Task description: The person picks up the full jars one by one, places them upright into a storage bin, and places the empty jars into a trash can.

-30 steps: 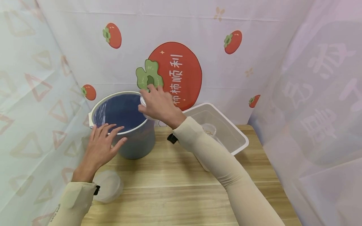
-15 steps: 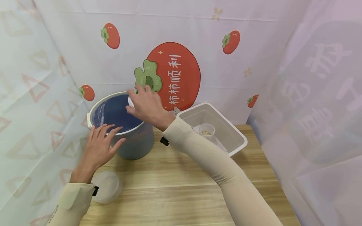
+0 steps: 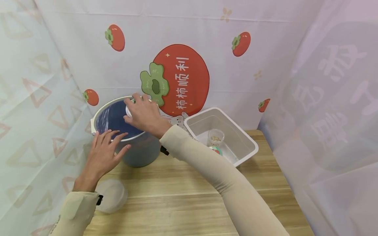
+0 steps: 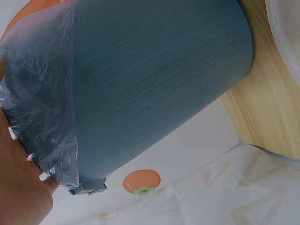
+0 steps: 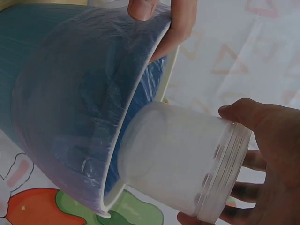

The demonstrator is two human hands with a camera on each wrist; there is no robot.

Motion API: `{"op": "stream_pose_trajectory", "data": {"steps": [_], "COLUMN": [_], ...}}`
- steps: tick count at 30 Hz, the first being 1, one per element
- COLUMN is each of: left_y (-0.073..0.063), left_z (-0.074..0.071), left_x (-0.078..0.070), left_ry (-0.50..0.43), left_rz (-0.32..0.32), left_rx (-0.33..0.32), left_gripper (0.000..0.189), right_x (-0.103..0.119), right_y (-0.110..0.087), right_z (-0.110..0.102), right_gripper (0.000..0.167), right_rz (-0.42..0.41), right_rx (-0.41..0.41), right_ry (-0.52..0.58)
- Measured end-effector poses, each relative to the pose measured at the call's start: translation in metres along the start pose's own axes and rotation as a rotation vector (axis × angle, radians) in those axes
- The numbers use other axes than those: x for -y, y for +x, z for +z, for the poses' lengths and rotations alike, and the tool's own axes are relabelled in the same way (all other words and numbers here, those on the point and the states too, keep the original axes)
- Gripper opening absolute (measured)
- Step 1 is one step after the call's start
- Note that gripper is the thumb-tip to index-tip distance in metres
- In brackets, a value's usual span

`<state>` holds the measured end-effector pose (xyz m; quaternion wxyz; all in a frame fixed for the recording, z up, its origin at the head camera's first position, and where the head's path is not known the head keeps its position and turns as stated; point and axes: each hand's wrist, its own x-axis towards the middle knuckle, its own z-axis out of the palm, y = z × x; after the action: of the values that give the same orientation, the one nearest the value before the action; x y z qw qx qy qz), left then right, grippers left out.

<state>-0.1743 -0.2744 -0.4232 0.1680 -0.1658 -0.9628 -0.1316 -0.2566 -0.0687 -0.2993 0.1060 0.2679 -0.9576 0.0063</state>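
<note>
In the head view my right hand [image 3: 144, 113] is over the right side of a grey-blue bucket [image 3: 141, 152]. It grips a translucent plastic jar [image 5: 173, 154] by its ridged lid end; the right wrist view shows the jar's other end reaching into the bucket's mouth. A thin clear plastic bag [image 4: 42, 98] lines the bucket and folds over its white rim. My left hand [image 3: 104, 150] rests on the near rim, fingers extended over the edge and thumb spread to the side. Whether the jar contains anything is unclear.
A white rectangular basin [image 3: 243, 144] stands at the right, holding a clear cup with yellowish grains [image 3: 215, 139] and a round green-and-red thing [image 3: 216, 150] partly behind the sleeve. A round translucent container [image 3: 111, 195] sits at the front left of the wooden table [image 3: 183, 206].
My right hand has carried the jar leftward and slightly down, from the bucket's right edge to over its mouth. More of the basin's contents now shows. My left hand has stayed on the rim.
</note>
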Motion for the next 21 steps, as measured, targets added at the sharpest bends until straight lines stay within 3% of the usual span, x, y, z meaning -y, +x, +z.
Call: {"op": "stream_pose_trajectory", "data": {"steps": [21], "left_y": [0.0], "left_z": [0.002], "left_x": [0.002], "left_ry": [-0.007], "left_rz": [0.004], "left_rx": [-0.009], "left_gripper": [0.056], "right_x": [0.005], "right_y": [0.007], "right_z": [0.038], "right_gripper": [0.072], "right_rz": [-0.032], "right_rx": [0.083], "right_ry": [0.023]}}
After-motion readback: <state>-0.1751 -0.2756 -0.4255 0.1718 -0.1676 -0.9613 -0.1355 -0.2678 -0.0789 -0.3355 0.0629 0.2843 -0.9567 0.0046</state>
